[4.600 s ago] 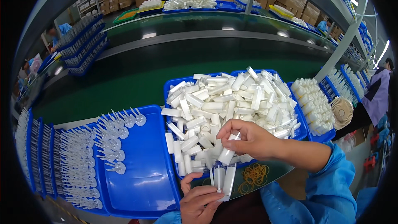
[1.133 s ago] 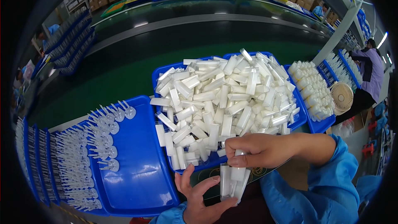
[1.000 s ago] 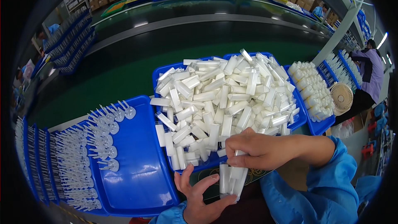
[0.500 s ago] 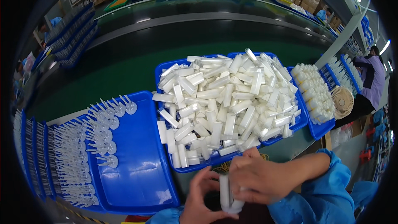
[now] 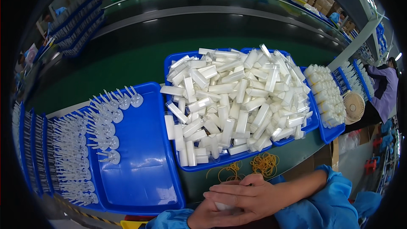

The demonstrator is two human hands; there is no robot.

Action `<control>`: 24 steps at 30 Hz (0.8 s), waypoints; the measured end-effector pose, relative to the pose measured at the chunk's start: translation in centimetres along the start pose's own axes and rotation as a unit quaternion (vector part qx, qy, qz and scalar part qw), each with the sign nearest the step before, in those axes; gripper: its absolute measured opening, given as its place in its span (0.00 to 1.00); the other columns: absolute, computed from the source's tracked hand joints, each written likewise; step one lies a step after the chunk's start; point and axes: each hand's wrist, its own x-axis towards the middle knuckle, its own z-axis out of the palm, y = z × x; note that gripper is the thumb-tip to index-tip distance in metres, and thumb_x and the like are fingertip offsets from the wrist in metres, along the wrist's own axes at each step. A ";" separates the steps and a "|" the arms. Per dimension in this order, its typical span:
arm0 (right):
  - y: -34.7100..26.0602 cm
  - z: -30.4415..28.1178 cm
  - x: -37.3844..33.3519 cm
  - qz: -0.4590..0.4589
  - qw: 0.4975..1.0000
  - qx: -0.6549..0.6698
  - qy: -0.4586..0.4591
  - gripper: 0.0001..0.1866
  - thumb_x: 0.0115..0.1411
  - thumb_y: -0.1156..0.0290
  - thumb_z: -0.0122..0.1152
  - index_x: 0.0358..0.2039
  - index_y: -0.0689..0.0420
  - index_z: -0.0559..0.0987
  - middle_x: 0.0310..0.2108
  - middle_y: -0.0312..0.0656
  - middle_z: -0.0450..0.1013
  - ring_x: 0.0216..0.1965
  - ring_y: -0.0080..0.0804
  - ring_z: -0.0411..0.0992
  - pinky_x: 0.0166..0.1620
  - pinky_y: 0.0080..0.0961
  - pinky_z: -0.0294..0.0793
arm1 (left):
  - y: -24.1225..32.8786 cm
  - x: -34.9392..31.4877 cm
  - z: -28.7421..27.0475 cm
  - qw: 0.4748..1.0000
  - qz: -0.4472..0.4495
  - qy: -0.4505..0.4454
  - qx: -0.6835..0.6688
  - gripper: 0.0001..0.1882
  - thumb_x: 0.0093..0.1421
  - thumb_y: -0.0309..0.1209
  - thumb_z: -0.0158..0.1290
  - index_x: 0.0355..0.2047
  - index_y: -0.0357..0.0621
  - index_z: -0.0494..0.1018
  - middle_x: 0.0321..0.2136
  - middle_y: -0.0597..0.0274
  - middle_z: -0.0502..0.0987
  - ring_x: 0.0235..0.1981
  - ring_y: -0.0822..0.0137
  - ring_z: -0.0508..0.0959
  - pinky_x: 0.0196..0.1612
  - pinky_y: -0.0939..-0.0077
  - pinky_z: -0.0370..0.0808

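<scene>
At the lower edge, my two hands are closed together over a white piece, of which only a small patch point(image 5: 223, 206) shows between the fingers. My left hand point(image 5: 208, 217) cups it from below and the left. My right hand point(image 5: 248, 197) lies across the top, its fingers over the left hand. Most of the piece is hidden, so its shape cannot be made out. Just beyond the hands, a heap of white blocks in clear plastic sleeves point(image 5: 233, 88) fills two blue trays point(image 5: 196, 168). Loops of yellow rubber bands point(image 5: 265, 164) lie between the trays and my hands.
On the left, a blue tray point(image 5: 140, 178) carries rows of white round-based pieces with thin stems point(image 5: 74, 152). A tray of white bottle-like parts point(image 5: 324, 93) and a beige fan point(image 5: 353, 107) stand at the right. Beyond runs a green belt point(image 5: 123, 59); a person in purple point(image 5: 383, 82) works at far right.
My hands have come together over the white piece, which stood plainly visible between them before. The right hand has turned flat across the left. The view has shifted slightly, showing more rubber bands.
</scene>
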 end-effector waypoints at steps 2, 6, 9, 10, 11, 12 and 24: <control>1.0 -0.6 0.8 -0.021 0.999 0.035 0.000 0.16 0.48 0.61 0.63 0.36 0.52 0.74 0.43 0.44 0.68 0.42 0.39 0.66 0.39 0.35 0.59 | 0.4 -0.3 -0.3 0.999 0.029 0.033 0.013 0.20 0.46 0.34 0.63 0.32 0.41 0.64 0.28 0.59 0.67 0.32 0.66 0.67 0.38 0.71 0.63; 3.2 -1.2 0.2 0.119 0.989 0.089 -0.009 0.22 0.46 0.53 0.63 0.42 0.45 0.73 0.64 0.40 0.51 0.63 0.38 0.51 0.43 0.42 0.58 | 0.3 -0.6 -1.3 0.961 0.268 0.046 -0.044 0.14 0.51 0.30 0.60 0.33 0.45 0.65 0.26 0.58 0.69 0.31 0.61 0.70 0.39 0.67 0.72; 4.3 1.0 -0.8 0.096 0.992 -0.077 -0.038 0.13 0.48 0.58 0.61 0.35 0.46 0.76 0.62 0.36 0.55 0.62 0.36 0.53 0.45 0.41 0.56 | 1.8 -1.0 -1.0 0.957 0.267 0.064 -0.090 0.14 0.52 0.27 0.58 0.35 0.43 0.64 0.25 0.57 0.69 0.27 0.61 0.70 0.31 0.71 0.73; 4.4 1.4 -0.8 0.075 0.986 -0.131 -0.071 0.11 0.48 0.58 0.61 0.34 0.43 0.77 0.61 0.34 0.57 0.62 0.35 0.53 0.49 0.39 0.53 | 2.1 -1.1 -0.8 0.960 0.251 0.061 -0.108 0.14 0.52 0.26 0.58 0.35 0.43 0.64 0.25 0.57 0.68 0.26 0.61 0.70 0.30 0.72 0.73; 4.5 1.8 -0.8 0.054 0.976 -0.184 -0.104 0.09 0.49 0.58 0.61 0.32 0.41 0.78 0.59 0.32 0.60 0.61 0.34 0.54 0.52 0.36 0.49 | 2.2 -1.1 -0.8 0.962 0.236 0.059 -0.126 0.14 0.52 0.24 0.57 0.35 0.43 0.64 0.24 0.57 0.68 0.25 0.62 0.70 0.29 0.72 0.73; 4.7 2.3 -0.8 0.058 0.979 -0.170 -0.095 0.08 0.49 0.60 0.59 0.30 0.44 0.77 0.60 0.32 0.59 0.61 0.33 0.54 0.52 0.36 0.52 | 2.3 -1.2 -1.0 0.967 0.220 0.052 -0.118 0.14 0.51 0.23 0.57 0.36 0.42 0.64 0.24 0.57 0.68 0.25 0.62 0.71 0.28 0.73 0.73; 2.9 0.2 0.0 0.086 0.992 -0.090 0.031 0.07 0.48 0.68 0.54 0.29 0.51 0.74 0.40 0.34 0.69 0.48 0.29 0.65 0.43 0.29 0.54 | 2.6 -0.8 0.0 0.975 0.114 0.177 0.075 0.11 0.50 0.17 0.55 0.31 0.40 0.66 0.37 0.54 0.70 0.30 0.69 0.73 0.36 0.76 0.71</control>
